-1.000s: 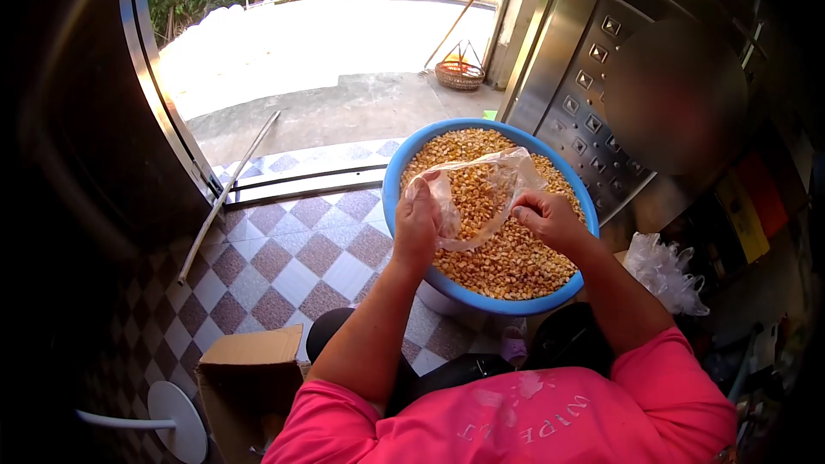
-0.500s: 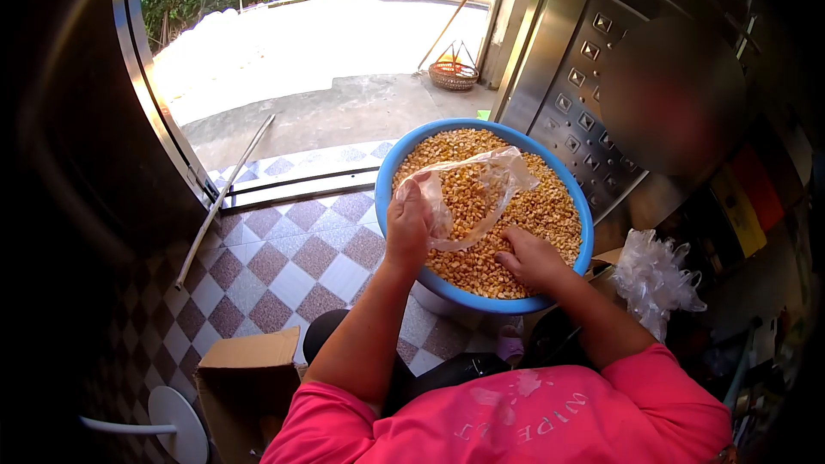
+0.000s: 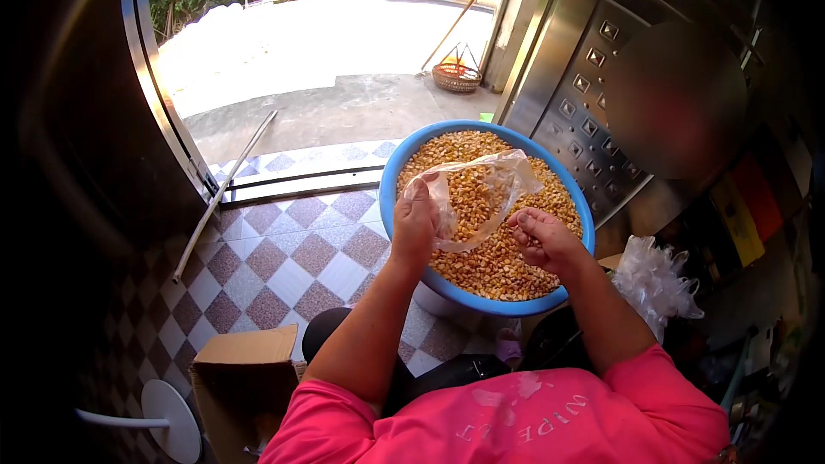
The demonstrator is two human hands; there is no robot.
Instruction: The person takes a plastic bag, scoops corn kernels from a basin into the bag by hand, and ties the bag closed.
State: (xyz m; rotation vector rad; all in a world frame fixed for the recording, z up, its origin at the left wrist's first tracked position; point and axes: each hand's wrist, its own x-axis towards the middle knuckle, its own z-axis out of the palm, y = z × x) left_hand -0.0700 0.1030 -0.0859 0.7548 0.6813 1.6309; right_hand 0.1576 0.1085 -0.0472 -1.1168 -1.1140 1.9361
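Observation:
A blue tub (image 3: 396,155) full of yellow corn kernels (image 3: 494,279) stands in front of me. My left hand (image 3: 416,222) is closed on the near-left edge of a clear plastic bag (image 3: 516,174), whose wide mouth gapes over the corn. Just right of the bag, my right hand (image 3: 543,239) hovers over the kernels with its thumb and fingers pinched together. Whatever those fingertips hold is too small to make out.
A bundle of clear plastic bags (image 3: 655,283) lies right of the tub. On the left are a cardboard box (image 3: 245,348), a round white disc on a stem (image 3: 172,421) and a pale pole (image 3: 225,193). A wicker basket (image 3: 456,77) sits outside the doorway.
My right hand has risen out of the corn and its fingers have curled into a pinch. The left hand keeps hold of the bag in nearly the same place.

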